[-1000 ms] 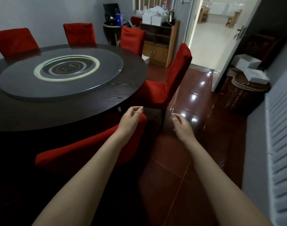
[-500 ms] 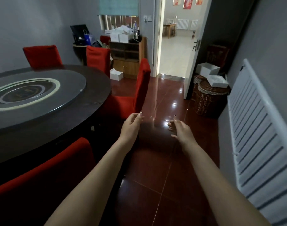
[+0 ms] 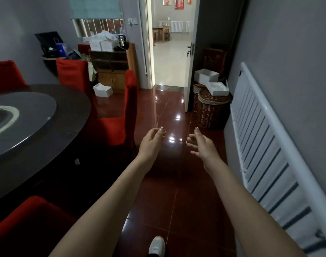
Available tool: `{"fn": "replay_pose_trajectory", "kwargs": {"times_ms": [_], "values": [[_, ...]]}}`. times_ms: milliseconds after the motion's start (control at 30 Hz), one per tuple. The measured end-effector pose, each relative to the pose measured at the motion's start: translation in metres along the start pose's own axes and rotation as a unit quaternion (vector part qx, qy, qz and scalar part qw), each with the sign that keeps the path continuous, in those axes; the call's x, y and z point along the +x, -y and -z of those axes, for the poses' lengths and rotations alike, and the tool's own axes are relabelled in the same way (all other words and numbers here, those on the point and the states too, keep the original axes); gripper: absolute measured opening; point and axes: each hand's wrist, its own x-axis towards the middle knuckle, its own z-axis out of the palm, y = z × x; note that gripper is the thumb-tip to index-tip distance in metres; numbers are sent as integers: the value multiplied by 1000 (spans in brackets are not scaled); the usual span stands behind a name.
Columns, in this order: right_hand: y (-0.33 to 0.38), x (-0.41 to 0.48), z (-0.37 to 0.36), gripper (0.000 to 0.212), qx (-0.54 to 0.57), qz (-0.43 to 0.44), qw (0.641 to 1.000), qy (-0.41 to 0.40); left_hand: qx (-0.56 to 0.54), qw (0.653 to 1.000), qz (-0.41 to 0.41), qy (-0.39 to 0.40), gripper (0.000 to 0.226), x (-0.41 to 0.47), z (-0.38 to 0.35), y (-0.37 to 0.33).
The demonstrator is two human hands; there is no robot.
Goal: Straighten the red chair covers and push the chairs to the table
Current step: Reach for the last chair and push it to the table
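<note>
Both relaxed, empty: left hand (image 3: 152,143), right hand (image 3: 202,147).

Bare forearms (image 3: 121,191); left hand (image 3: 151,143) and right hand (image 3: 203,145) have long nails (image 3: 161,128) with small pale decorations; white shoe (image 3: 157,245).

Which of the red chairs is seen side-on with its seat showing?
The chair just beyond the left hand; the others show only their covered backs.

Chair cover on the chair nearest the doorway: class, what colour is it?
The chair cover is plain red, with no pattern; the head view shows it best.
</note>
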Motion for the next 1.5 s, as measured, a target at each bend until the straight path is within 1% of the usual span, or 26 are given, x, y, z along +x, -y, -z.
{"fn": "replay_pose_trajectory", "kwargs": {"times_ms": [167,333,467,567,667,800,1100,1333,1500], "values": [[-3,45,6,36,-11,-5,1000,-17,0,1000,-4,25,15,55,-17,15],[-1,111,1,30,-19,6,999,-39,-1,999,-1,44,16,127,-32,30],[10,172,-5,36,-7,-19,999,-46,-18,998,11,51,17,190,-41,32],[15,217,-10,40,-2,-22,998,-56,-25,998,10,51,17,238,-47,36],[15,248,-14,42,8,-23,997,-69,-25,998,9,63,19,272,-57,39],[15,282,-14,46,5,-34,997,-62,-20,997,10,79,21,309,-75,44],[25,375,20,47,-1,-41,997,-66,-37,997,17,66,18,392,-121,49],[40,472,61,44,-2,-42,999,-33,-8,1000,15,12,15,476,-182,51],[55,538,92,30,-4,-34,999,-10,-9,1000,13,-13,17,527,-227,43]]}}
